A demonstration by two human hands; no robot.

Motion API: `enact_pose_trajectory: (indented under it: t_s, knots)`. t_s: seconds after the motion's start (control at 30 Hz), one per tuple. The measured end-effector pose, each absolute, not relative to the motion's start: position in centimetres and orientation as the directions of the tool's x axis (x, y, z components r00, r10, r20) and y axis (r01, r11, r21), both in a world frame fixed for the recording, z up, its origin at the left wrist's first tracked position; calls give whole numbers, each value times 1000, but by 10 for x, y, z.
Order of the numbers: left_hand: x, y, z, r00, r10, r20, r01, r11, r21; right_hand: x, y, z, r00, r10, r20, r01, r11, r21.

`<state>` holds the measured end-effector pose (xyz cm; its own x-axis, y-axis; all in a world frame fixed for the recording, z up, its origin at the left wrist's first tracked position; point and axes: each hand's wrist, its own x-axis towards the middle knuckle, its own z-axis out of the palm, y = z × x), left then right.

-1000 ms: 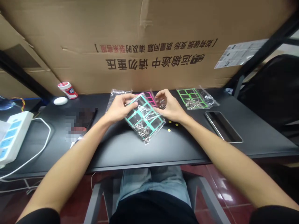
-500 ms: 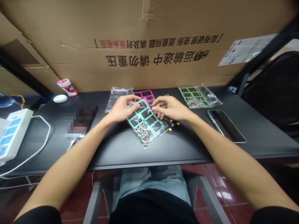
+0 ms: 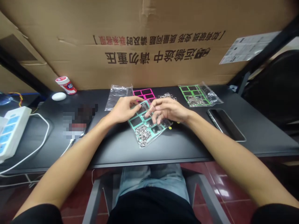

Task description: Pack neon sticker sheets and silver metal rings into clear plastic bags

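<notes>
A clear plastic bag (image 3: pixel 149 124) lies on the black desk (image 3: pixel 112 146) under both hands, holding a teal grid sheet (image 3: pixel 137 119) and a cluster of metal key rings (image 3: pixel 141 134) in its lower corner. My left hand (image 3: pixel 123 109) pinches the bag's upper edge. My right hand (image 3: pixel 167 111) curls over the bag's right side, hiding part of the sheet. Beyond the fingers lie a magenta grid sheet (image 3: pixel 143 93), loose metal rings (image 3: pixel 167 96), an empty clear bag (image 3: pixel 118 95) and a bagged green grid sheet (image 3: pixel 195 95) with rings.
A smartphone (image 3: pixel 225 125) lies to the right. On the left are a pixelated object (image 3: pixel 79 121), a white mouse (image 3: pixel 59 96), a red-and-white bottle (image 3: pixel 66 85) and a white power strip (image 3: pixel 14 133). A large cardboard box (image 3: pixel 149 43) stands behind the desk.
The bag has come down from my raised hands to lie on the desk, and its rings have gathered in the lower corner. My right hand has moved onto the bag, uncovering the loose rings beyond it.
</notes>
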<state>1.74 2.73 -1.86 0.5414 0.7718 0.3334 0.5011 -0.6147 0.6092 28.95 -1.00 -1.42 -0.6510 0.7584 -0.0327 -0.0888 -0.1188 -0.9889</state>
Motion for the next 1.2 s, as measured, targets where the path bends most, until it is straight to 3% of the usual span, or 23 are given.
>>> enact_pose_trajectory:
  t_s: [0.1, 0.23, 0.33, 0.6, 0.77, 1.0, 1.2]
  knots:
    - [20, 22, -17, 605, 698, 382, 464, -699, 544, 289, -11, -15, -740, 672, -20, -36, -69, -997]
    - [21, 20, -13, 725, 545, 421, 355, -819, 450, 288, -10, -19, -802, 597, 27, 149, 242, -959]
    - [21, 20, -14, 801, 465, 378, 293, -854, 430, 287, -11, -21, -808, 589, -4, 264, 356, -896]
    - [25, 16, -21, 780, 483, 398, 270, -833, 482, 278, -17, -18, -796, 605, 13, 396, 538, -744]
    - [29, 12, -18, 748, 505, 431, 276, -827, 490, 282, -17, -17, -770, 632, 91, 384, 573, -724]
    - [29, 11, -19, 682, 544, 490, 332, -826, 455, 288, -15, -20, -611, 769, 185, 150, 342, -928]
    - [28, 11, -21, 697, 583, 418, 337, -780, 527, 292, -12, -16, -685, 720, 108, 404, 499, -766]
